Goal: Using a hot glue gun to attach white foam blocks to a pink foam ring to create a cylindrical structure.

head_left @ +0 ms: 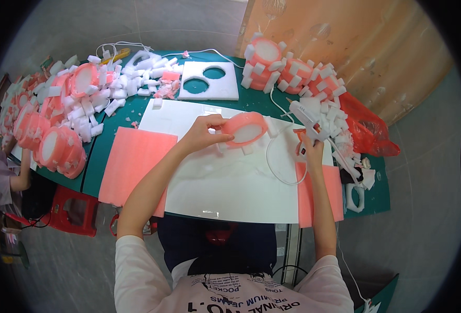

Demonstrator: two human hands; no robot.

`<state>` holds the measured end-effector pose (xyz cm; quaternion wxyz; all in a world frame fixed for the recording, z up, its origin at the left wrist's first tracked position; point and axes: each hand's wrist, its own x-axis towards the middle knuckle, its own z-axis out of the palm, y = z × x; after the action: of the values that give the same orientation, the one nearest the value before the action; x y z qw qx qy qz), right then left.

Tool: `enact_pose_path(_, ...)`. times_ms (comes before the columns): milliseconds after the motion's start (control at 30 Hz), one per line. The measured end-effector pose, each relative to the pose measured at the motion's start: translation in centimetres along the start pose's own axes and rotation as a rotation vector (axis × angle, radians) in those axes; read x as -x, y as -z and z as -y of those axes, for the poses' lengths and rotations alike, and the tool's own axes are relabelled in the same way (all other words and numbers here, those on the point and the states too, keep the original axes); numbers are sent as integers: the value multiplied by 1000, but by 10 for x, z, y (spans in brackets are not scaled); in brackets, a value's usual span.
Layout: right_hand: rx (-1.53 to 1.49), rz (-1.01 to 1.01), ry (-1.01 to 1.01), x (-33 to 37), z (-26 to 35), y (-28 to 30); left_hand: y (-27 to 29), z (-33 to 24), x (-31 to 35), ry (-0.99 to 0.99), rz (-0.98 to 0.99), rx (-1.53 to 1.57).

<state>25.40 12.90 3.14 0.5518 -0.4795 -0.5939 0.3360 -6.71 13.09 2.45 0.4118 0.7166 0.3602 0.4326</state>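
My left hand grips a round pink foam piece with a white disc-shaped middle, thumb and fingers closed on its left side. The piece is tilted above a white board, and small white foam bits show along its lower edge. In my right hand is a white hot glue gun, its nozzle pointing up and away to the left. The gun is apart from the foam piece, to its right. A white cable loops over the board between my hands.
Pink foam sheets lie left and right on the green table. Behind are loose white foam blocks, a two-holed foam sheet, pink block-studded rounds and a red plastic bag. Another person sits far left.
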Motion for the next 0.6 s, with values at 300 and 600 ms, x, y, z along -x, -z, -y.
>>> enact_pose_path(300, 285, 41, -99, -29, -36, -17, 2, 9, -1, 53, -19, 144)
enact_pose_path(600, 442, 88, -148, -79, -51, -27, 1, 12, -4, 48, -7, 100)
